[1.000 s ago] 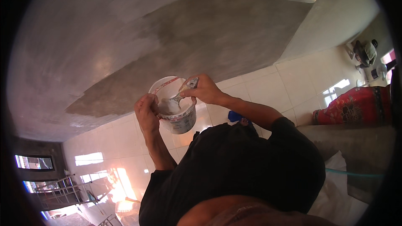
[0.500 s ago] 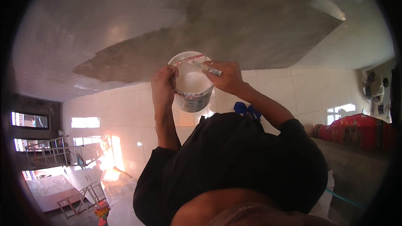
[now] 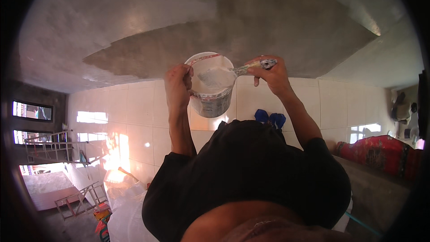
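Note:
A white paint bucket [image 3: 209, 106] with a dark printed lower side hangs in front of me, before the wall. My left hand [image 3: 179, 83] is closed on its left rim. Inside is pale, whitish paint, and a red-marked strip crosses the far side of the opening. My right hand [image 3: 273, 72] grips a paint-smeared paintbrush [image 3: 251, 67] by its handle, to the right of the bucket. The brush lies nearly level, its wide, whitish head within the bucket's opening, by the right rim. How deep the bristles sit in the paint I cannot tell.
Ahead is a grey wall [image 3: 268, 31] with a darker patch. Pale tiles [image 3: 309, 103] cover the floor, where my blue shoes [image 3: 270, 119] stand. Metal scaffold frames [image 3: 53, 150] and plastic sheeting [image 3: 125, 210] are at left. A red patterned sack [image 3: 376, 152] lies at right.
My right hand has moved right, away from the bucket's mouth, and the brush has turned nearly level, its head now showing. The bucket has shifted slightly right in view with my left hand.

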`<state>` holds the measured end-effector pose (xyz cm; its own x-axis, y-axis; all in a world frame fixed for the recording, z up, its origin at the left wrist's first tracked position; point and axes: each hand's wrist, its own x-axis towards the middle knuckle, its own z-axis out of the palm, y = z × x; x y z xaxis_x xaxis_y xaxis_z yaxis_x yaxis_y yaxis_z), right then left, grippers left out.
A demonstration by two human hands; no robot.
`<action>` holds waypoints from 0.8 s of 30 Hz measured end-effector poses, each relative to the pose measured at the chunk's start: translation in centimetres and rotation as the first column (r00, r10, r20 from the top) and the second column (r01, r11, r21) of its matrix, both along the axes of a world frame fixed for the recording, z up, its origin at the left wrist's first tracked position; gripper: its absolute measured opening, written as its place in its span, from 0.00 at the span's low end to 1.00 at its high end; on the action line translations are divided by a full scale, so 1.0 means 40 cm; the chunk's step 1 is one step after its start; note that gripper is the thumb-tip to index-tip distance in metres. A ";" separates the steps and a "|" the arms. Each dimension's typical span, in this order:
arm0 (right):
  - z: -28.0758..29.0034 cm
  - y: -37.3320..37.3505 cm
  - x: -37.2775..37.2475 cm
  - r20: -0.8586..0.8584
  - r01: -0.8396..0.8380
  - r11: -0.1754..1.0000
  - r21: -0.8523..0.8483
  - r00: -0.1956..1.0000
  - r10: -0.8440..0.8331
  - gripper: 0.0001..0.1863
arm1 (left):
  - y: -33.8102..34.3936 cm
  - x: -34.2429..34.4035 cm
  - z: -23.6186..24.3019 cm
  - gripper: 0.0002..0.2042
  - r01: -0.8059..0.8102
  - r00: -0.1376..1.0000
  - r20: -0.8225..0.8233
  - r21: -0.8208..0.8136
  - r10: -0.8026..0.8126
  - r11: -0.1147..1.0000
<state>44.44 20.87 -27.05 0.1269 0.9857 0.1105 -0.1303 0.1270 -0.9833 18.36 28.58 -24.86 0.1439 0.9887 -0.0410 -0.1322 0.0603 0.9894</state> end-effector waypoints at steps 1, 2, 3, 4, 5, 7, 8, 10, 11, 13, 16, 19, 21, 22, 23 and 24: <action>0.011 -0.012 0.030 0.005 0.038 0.999 0.024 0.999 -0.038 0.07 | 0.002 -0.002 -0.010 0.13 -0.032 0.999 0.012 -0.015 0.033 0.999; 0.015 -0.021 0.060 0.004 0.080 0.996 0.047 0.997 -0.081 0.07 | 0.001 -0.003 -0.021 0.12 -0.048 0.999 0.018 -0.006 0.048 0.999; 0.015 -0.018 0.092 -0.010 0.150 0.987 0.060 0.989 -0.149 0.07 | 0.000 -0.004 -0.033 0.12 -0.066 0.997 0.026 0.003 0.066 0.998; 0.009 -0.015 0.117 -0.028 0.228 0.971 0.069 0.973 -0.227 0.07 | 0.003 -0.006 -0.037 0.12 -0.073 0.997 0.030 0.009 0.073 0.997; 0.003 -0.006 0.139 -0.046 0.304 0.950 0.077 0.952 -0.301 0.07 | 0.004 -0.006 -0.040 0.12 -0.085 0.996 0.017 0.009 0.084 0.996; -0.016 0.055 0.180 -0.051 0.410 0.900 0.146 0.912 -0.407 0.09 | 0.004 -0.003 -0.045 0.12 -0.104 0.995 -0.010 0.009 0.104 0.995; -0.018 0.096 0.196 -0.056 0.460 0.870 0.180 0.887 -0.458 0.10 | 0.005 -0.005 -0.049 0.13 -0.134 0.988 -0.074 0.041 0.136 0.990; -0.015 0.186 0.221 -0.111 0.529 0.819 0.221 0.848 -0.517 0.11 | 0.002 -0.004 -0.045 0.13 -0.141 0.987 -0.079 0.038 0.143 0.989; -0.022 0.236 0.228 -0.160 0.553 0.801 0.228 0.833 -0.530 0.11 | 0.004 -0.004 -0.051 0.13 -0.141 0.986 -0.084 0.039 0.144 0.989; -0.020 0.326 0.241 -0.222 0.573 0.785 0.236 0.818 -0.530 0.11 | 0.010 -0.006 -0.054 0.13 -0.139 0.980 -0.136 0.057 0.145 0.989; 0.013 0.427 0.238 -0.261 0.569 0.782 0.254 0.819 -0.511 0.11 | -0.002 0.009 -0.018 0.14 -0.174 0.970 -0.167 0.047 0.179 0.984; -0.023 0.500 0.324 -0.259 0.660 0.679 0.322 0.751 -0.607 0.12 | -0.005 0.023 0.006 0.14 -0.197 0.964 -0.176 0.031 0.199 0.980; -0.044 0.494 0.398 -0.248 0.730 0.596 0.335 0.678 -0.692 0.12 | -0.003 0.016 0.003 0.14 -0.221 0.958 -0.182 0.025 0.222 0.975; -0.045 0.471 0.451 -0.240 0.761 0.563 0.323 0.641 -0.729 0.12 | -0.002 0.014 0.000 0.14 -0.238 0.956 -0.174 0.020 0.238 0.971; -0.041 0.441 0.496 -0.238 0.794 0.525 0.308 0.598 -0.765 0.12 | -0.002 0.013 -0.004 0.14 -0.255 0.953 -0.165 0.013 0.254 0.967; -0.042 0.408 0.537 -0.231 0.824 0.485 0.294 0.553 -0.800 0.11 | -0.006 0.011 -0.011 0.14 -0.270 0.951 -0.153 0.001 0.267 0.963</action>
